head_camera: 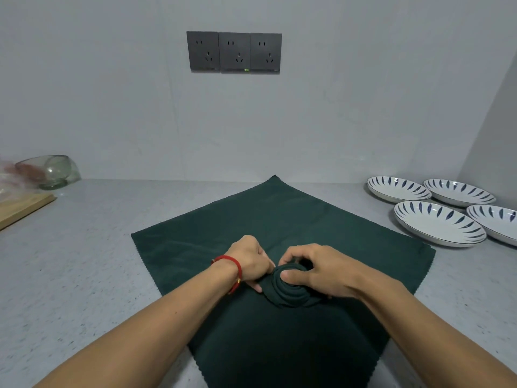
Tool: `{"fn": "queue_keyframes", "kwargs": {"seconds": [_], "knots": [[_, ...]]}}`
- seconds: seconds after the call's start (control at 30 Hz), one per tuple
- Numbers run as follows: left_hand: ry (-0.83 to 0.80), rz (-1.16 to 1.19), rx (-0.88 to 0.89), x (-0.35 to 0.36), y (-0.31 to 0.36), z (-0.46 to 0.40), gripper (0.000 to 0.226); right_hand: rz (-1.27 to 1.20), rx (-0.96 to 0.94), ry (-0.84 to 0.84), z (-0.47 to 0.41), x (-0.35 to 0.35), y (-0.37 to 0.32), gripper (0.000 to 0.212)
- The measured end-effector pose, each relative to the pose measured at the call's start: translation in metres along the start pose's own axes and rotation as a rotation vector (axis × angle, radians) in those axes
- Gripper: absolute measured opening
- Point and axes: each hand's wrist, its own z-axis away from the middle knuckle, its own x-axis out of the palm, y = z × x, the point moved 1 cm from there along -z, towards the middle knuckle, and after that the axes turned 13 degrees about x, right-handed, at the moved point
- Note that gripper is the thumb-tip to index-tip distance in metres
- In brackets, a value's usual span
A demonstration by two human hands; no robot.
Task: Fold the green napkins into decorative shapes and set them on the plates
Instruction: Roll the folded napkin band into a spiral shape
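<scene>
A dark green napkin rolled into a rose-like spiral (pixel 289 295) sits on a flat green napkin (pixel 268 219) spread like a diamond on the grey counter. My left hand (pixel 250 260), with a red cord at the wrist, pinches the spiral's left edge. My right hand (pixel 316 271) curls round the top of the spiral, thumb pressed on its centre. Several white plates with blue leaf marks (pixel 439 224) lie at the right, with nothing on them.
A glass bowl (pixel 53 170) lies tipped at the back left beside a wooden board (pixel 22 207) and a plastic bag. Three dark wall sockets (pixel 234 51) sit above the counter. A wall corner closes in behind the plates.
</scene>
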Motion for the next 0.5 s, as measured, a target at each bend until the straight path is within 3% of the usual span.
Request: {"fn": "queue_keyframes", "kwargs": {"seconds": [0.23,0.4,0.5], "knots": [[0.168,0.046,0.034,0.004,-0.004,-0.003,0.021,0.122,0.170,-0.006,-0.014,0.003,-0.016,0.018],[0.247,0.144,0.073,0.007,-0.009,0.009,0.002,-0.057,0.332,-0.053,-0.019,0.003,-0.020,0.038],[0.219,0.317,0.013,0.010,-0.012,0.030,0.033,-0.143,0.350,-0.040,-0.023,0.005,-0.019,0.035]]}}
